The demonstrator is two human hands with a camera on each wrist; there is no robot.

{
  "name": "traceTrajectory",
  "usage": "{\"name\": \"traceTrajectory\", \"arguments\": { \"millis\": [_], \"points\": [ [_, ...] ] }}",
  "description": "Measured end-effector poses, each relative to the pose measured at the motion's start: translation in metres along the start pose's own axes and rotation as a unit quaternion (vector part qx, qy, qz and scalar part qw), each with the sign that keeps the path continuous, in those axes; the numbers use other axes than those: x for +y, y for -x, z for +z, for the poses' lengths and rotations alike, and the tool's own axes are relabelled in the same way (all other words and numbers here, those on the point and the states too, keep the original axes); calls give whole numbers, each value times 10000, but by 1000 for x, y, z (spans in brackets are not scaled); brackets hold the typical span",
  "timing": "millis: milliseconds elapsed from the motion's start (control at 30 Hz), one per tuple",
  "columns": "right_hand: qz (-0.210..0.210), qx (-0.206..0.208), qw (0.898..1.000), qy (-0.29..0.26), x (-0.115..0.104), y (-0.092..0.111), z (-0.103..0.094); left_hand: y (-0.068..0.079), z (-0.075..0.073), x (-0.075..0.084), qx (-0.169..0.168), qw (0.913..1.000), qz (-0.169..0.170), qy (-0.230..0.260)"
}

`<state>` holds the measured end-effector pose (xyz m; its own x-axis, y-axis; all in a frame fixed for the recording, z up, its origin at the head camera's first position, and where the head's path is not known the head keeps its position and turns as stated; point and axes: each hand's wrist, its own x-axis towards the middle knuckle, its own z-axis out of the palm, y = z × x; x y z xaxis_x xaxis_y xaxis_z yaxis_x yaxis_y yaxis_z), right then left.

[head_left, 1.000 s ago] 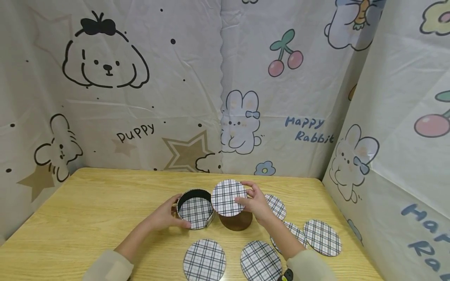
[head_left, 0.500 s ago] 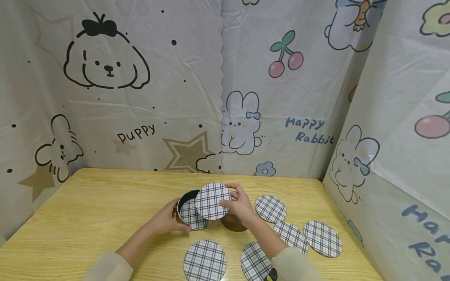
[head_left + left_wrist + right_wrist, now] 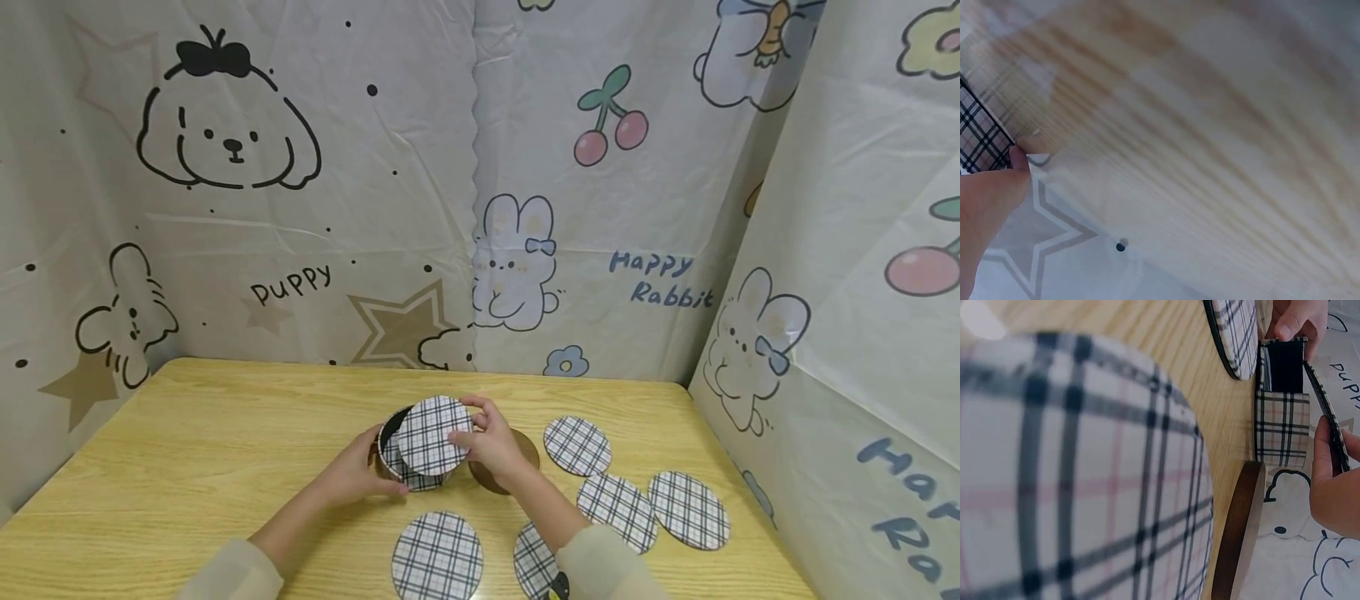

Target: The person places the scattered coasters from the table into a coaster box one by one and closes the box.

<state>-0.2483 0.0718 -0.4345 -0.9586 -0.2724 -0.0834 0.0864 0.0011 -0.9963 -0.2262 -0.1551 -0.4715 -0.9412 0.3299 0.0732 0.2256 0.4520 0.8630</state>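
My left hand grips the left side of a round plaid coaster holder, its thumb at the front. The holder has a dark inner wall and a cut-out in its side. A round plaid coaster is pinched at its right edge by my right hand. In the head view this coaster covers most of the holder's opening; the right wrist view shows it tilted, just above the rim. A plaid coaster inside the holder is partly hidden. Only an edge of the holder shows in the left wrist view.
A brown disc lies right of the holder, partly under my right hand. Several plaid coasters lie around: one in front, one partly under my right sleeve, others to the right. Printed cloth hangs behind the wooden table.
My right hand has carried its coaster leftwards and slightly down, from over the brown disc to over the holder. More of the brown disc shows. My left hand has stayed at the holder.
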Motion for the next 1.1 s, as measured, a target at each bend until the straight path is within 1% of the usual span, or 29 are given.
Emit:
{"name": "traceTrajectory", "arguments": {
  "millis": [133,267,400,533,600,833,933,1100],
  "points": [
    [8,27,10000,19,1,-1,5,0,1,-1,8,10000,-38,-14],
    [-51,68,9998,155,1,-2,9,0,2,-2,27,10000,-8,14],
    [35,144,9995,294,1,-4,14,1,2,-3,60,10000,17,-35],
    [104,180,9992,329,0,-4,17,0,3,-4,65,9999,-70,-96],
    [102,171,9989,419,-3,-2,19,0,4,-4,86,9999,-104,-85],
    [83,189,9960,869,-21,9,27,-1,4,-3,126,9999,2,-76],
    [84,140,9955,936,-19,7,28,-1,4,-1,167,9997,-123,-87],
    [73,152,9948,1007,-7,-4,27,2,3,3,247,9979,-555,-242]
  ]
}}
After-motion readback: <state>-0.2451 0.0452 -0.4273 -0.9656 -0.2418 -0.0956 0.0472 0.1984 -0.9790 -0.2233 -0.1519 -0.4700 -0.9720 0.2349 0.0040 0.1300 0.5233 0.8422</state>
